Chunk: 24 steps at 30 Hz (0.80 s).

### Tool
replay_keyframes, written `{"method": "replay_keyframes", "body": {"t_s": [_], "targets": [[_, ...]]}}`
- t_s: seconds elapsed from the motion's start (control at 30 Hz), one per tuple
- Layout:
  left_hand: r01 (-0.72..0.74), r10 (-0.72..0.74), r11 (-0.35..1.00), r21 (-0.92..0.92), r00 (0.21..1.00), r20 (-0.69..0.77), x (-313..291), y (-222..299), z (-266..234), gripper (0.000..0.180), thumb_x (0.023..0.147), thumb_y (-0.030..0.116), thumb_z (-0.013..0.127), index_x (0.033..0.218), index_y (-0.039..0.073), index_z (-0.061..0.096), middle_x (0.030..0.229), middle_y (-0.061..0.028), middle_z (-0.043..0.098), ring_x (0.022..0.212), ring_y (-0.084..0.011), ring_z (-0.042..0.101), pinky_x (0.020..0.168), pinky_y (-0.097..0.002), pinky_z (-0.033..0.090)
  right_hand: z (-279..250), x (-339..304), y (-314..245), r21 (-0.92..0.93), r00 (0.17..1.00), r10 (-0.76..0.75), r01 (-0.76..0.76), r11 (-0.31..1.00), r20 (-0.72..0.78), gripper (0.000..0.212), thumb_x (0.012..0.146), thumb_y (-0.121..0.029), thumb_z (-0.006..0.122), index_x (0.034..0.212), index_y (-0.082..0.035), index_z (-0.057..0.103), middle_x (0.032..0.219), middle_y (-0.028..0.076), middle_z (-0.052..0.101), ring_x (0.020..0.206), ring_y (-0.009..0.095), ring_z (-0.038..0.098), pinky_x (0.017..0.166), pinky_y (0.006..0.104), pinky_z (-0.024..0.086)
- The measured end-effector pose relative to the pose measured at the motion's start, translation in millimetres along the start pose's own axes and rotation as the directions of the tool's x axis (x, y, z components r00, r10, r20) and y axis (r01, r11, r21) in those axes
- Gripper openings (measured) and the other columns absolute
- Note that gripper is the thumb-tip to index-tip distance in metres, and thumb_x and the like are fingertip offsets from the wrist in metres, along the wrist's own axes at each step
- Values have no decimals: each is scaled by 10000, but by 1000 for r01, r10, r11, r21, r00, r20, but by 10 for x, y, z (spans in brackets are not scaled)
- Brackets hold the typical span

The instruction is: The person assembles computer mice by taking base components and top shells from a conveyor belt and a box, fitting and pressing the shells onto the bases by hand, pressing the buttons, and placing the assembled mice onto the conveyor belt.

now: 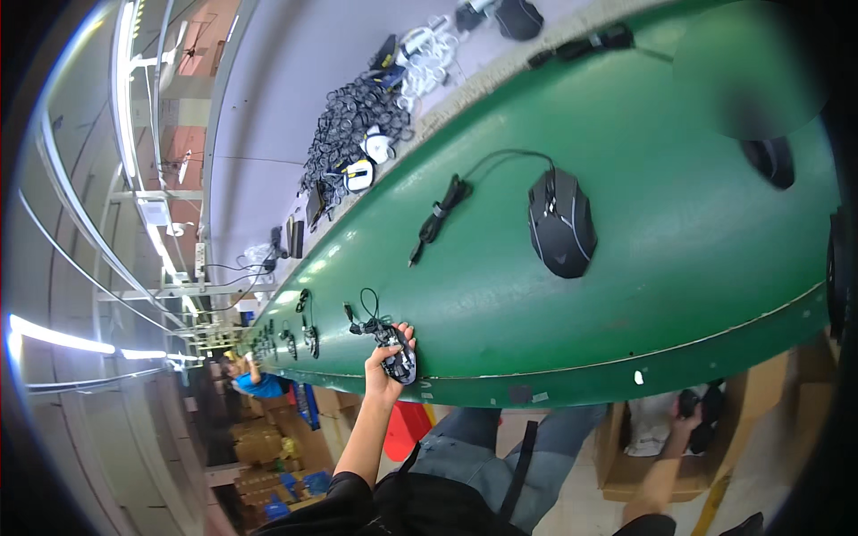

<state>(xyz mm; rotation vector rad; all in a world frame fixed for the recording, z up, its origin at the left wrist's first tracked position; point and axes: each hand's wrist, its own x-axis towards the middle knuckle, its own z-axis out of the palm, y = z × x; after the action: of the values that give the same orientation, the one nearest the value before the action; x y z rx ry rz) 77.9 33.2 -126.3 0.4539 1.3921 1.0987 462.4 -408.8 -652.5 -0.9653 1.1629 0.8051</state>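
Left hand (384, 371) grips mouse (404, 362) at near edge of belt (483, 335), long axis tilted away-left, cable (372, 325) beyond. Second mouse (561, 225) lies right, farther out. Right hand (685, 423) well apart, at carton (758, 393), on dark item (687, 403); can't tell if gripping.

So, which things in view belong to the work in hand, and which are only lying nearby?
Work, likely:
- dark computer mouse with bundled black cable, in left hand
- dark object, unclear, at right hand
- open brown cardboard box
- long green surface

Lying nearby, apparently:
- heap of small black loops
- pile of white loops
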Motion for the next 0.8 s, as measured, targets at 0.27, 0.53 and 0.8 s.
{"method": "replay_keyframes", "body": {"t_s": [0.27,0.53,0.8], "targets": [[218,-180,952,-214,966,186,-100,69,-159,511,738,-103,517,1234,12,465,1217,-193,571,1108,-345,600,954,-452,519,1170,-4370,-120,-394,684,239,77,916,690,635,818,-355,654,1357,-81,461,1291,101,560,1173,322,548,990,514,454],[329,-168,883,-335,888,428,-540,614,-215,465,760,-107,505,1214,-18,462,1239,-254,567,1117,-420,594,926,-479,540,2555,-5840,808,-687,368,601,170,706,709,665,840,-346,630,1350,34,438,1305,244,533,1144,399,570,1008,500,445],[232,8,885,-403,859,512,-517,1209,-272,512,751,-62,589,1247,2,479,1204,-211,597,1039,-317,645,882,-436,561,3613,-7153,2402,-604,320,553,644,469,770,490,899,-160,548,1328,54,447,1239,213,584,1109,310,609,998,429,459]]}}
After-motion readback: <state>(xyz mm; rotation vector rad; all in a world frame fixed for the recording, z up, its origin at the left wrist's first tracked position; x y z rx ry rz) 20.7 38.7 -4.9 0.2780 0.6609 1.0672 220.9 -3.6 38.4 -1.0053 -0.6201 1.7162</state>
